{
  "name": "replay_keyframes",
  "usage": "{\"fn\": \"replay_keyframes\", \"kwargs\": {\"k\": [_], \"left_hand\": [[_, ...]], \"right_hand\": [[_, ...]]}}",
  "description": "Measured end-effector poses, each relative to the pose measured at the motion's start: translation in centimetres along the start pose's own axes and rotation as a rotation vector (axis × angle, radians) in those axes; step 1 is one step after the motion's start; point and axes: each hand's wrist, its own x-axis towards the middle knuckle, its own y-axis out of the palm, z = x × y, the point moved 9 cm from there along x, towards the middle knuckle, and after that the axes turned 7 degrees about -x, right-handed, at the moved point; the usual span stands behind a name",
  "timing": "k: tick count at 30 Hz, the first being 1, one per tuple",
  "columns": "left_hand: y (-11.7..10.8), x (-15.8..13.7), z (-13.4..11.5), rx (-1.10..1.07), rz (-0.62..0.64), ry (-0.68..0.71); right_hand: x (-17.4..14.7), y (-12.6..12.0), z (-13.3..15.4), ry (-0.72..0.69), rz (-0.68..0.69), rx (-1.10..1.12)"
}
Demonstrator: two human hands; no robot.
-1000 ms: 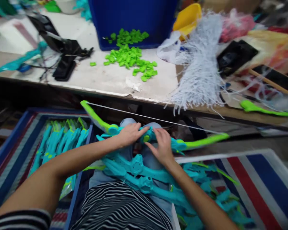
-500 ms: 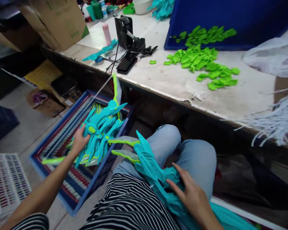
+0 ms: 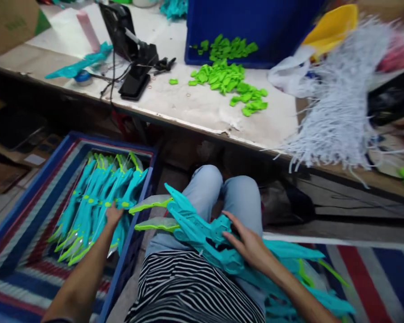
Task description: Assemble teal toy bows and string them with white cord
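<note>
My left hand (image 3: 113,216) is inside the blue crate (image 3: 146,190) at the left, closed at the middle of a teal toy bow (image 3: 125,204) with lime-green tips; some of its fingers are hidden. Several matching strung toy bows (image 3: 92,202) lie side by side in that crate. Across my lap rests another teal toy bow (image 3: 195,220), with translucent and lime-green ends pointing left. My right hand (image 3: 247,242) grips its middle, thumb and fingers on either side of a raised part. More teal toy bows (image 3: 299,251) lie under and beyond my right forearm.
Small lime-green pieces (image 3: 224,76) are heaped on the table (image 3: 202,107), some inside a tilted blue bin (image 3: 249,22). White cords (image 3: 340,107) hang over the table edge at right. A phone (image 3: 134,87), a black stand (image 3: 121,31) and a teal piece (image 3: 81,63) sit at left.
My left hand has lowered the toy bow from above the crate to lie among the others. The view has turned right. My right hand stays on the bow across my lap.
</note>
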Motion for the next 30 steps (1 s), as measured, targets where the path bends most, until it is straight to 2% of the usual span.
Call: {"fn": "replay_keyframes", "kwargs": {"k": [2,3,5,6,8,11,14,16,17,19,21,23,26,30], "left_hand": [[-3.9,-0.2,-1.0,-0.042,-0.244,-0.065],[-6.1,-0.7,-2.3,-0.111,-0.393,-0.044],[-10.0,-2.4,-6.7,-0.318,-0.636,0.133],[-11.3,-3.3,-9.8,-0.421,-0.69,0.273],[-12.8,-5.1,-17.7,-0.528,-0.647,0.574],[-12.7,-7.9,-30.6,-0.512,-0.465,0.968],[-10.4,-10.8,-41.0,-0.361,-0.302,1.193],[-6.7,-13.1,-45.3,-0.17,-0.123,1.286],[-4.3,-14.3,-46.3,-0.064,-0.006,1.313],[0.7,-16.4,-46.0,0.115,0.208,1.307],[4.7,-17.1,-43.8,0.223,0.318,1.201],[7.3,-16.7,-41.4,0.267,0.371,1.077],[8.7,-15.8,-39.7,0.245,0.434,0.969],[8.0,-14.5,-41.2,0.195,0.451,0.875]], "right_hand": [[1.1,-1.9,0.5,-0.076,-0.109,-0.103],[1.9,-2.9,0.4,-0.106,-0.16,-0.163],[3.6,-4.0,-0.3,-0.13,-0.207,-0.274],[4.5,-4.4,-0.9,-0.128,-0.212,-0.322],[6.1,-5.1,-2.0,-0.128,-0.215,-0.398],[7.9,-7.8,-2.2,-0.196,-0.307,-0.443],[10.6,-14.1,-1.4,-0.226,-0.547,-0.405],[13.8,-18.7,-1.2,-0.155,-0.674,-0.392],[15.9,-20.6,-1.2,-0.102,-0.691,-0.398],[20.3,-23.1,-1.3,0.016,-0.672,-0.42],[23.9,-24.3,-1.4,0.112,-0.635,-0.442],[25.8,-24.5,-1.7,0.175,-0.609,-0.441],[25.6,-24.4,-2.8,0.236,-0.604,-0.382],[22.3,-23.4,-5.8,0.298,-0.585,0.038]]}}
